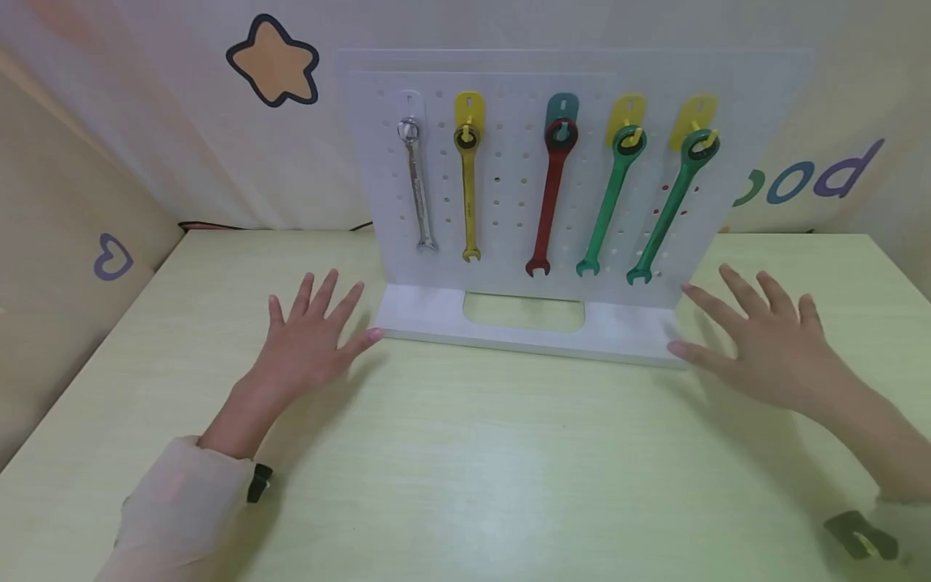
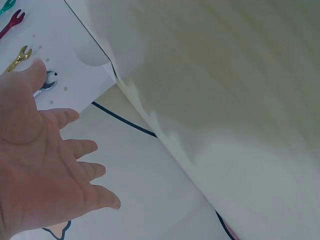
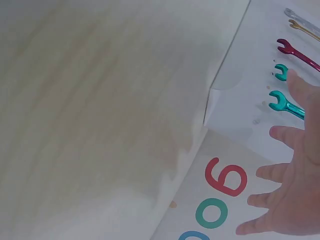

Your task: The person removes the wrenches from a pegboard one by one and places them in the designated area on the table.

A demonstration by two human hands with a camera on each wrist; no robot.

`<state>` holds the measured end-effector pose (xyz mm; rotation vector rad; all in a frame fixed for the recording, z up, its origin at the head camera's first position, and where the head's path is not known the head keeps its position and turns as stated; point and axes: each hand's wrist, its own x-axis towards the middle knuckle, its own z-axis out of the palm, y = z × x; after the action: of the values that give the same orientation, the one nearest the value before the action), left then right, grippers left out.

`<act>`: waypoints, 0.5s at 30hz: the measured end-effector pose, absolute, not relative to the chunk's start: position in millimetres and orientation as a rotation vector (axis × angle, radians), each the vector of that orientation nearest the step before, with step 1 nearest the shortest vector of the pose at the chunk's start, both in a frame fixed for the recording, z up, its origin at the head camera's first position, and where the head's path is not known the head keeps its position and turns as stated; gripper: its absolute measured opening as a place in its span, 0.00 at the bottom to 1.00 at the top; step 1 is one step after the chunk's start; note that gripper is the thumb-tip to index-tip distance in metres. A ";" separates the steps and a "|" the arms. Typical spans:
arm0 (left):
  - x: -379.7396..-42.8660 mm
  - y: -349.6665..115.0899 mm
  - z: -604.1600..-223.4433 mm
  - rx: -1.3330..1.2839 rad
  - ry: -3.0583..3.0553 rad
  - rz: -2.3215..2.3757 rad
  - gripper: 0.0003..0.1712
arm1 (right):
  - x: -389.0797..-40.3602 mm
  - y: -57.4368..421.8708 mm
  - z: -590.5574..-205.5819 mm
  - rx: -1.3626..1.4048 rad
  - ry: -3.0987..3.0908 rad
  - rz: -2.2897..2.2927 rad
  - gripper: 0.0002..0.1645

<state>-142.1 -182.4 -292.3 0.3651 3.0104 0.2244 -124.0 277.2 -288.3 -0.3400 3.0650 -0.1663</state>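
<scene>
- Nearest, across the bottom of the frame, spreads the pale bench [image 1: 480, 453].
- Left of centre, the left hand [image 1: 305, 343] has its fingers fanned wide and holds nothing; its thumb reaches the left end of the stand's white base [image 1: 422, 311], though contact cannot be told.
- At the right, the right hand [image 1: 774, 356] is likewise splayed and unladen, its thumb by the base's right corner, touching or not unclear.
- The step in hand looks like a pause, with nothing gripped.
- Between and beyond the hands, upper centre, the white pegboard [image 1: 509, 275] carries five combination wrenches: silver wrench [image 1: 418, 186], nearest the left hand, gold wrench [image 1: 469, 198], red wrench [image 1: 550, 198], left green wrench [image 1: 609, 202] and right green wrench [image 1: 667, 212], nearest the right hand.
- Each hangs ring end up; taking one would likely call for reaching inward, closing fingers round its shaft and easing the ring off its hook.
- Farthest, upper left, an orange star [image 1: 272, 61] marks the backdrop [image 1: 182, 145].
</scene>
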 end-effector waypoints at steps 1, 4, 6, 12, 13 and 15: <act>-142.3 -182.9 -292.0 0.365 3.014 0.227 0.42 | -125.2 278.1 -287.3 -0.351 3.061 -0.181 0.47; -143.2 -185.3 -291.3 0.361 3.022 0.240 0.43 | -129.0 280.7 -282.9 -0.367 3.042 -0.278 0.48; -144.2 -186.6 -290.8 0.355 3.023 0.266 0.43 | -132.3 282.1 -279.8 -0.380 3.020 -0.379 0.49; -145.9 -188.1 -289.2 0.355 3.008 0.359 0.43 | -142.3 285.8 -268.7 -0.260 2.925 -0.585 0.49; -146.2 -188.0 -289.3 0.359 3.010 0.371 0.43 | -144.4 287.0 -267.4 -0.220 2.901 -0.604 0.49; -146.5 -187.6 -289.5 0.364 3.012 0.393 0.43 | -148.5 290.1 -265.8 -0.181 2.870 -0.655 0.48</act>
<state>-146.5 -187.6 -289.5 0.3636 3.0122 0.3926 -148.5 290.1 -265.8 -0.1807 2.8697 -0.6551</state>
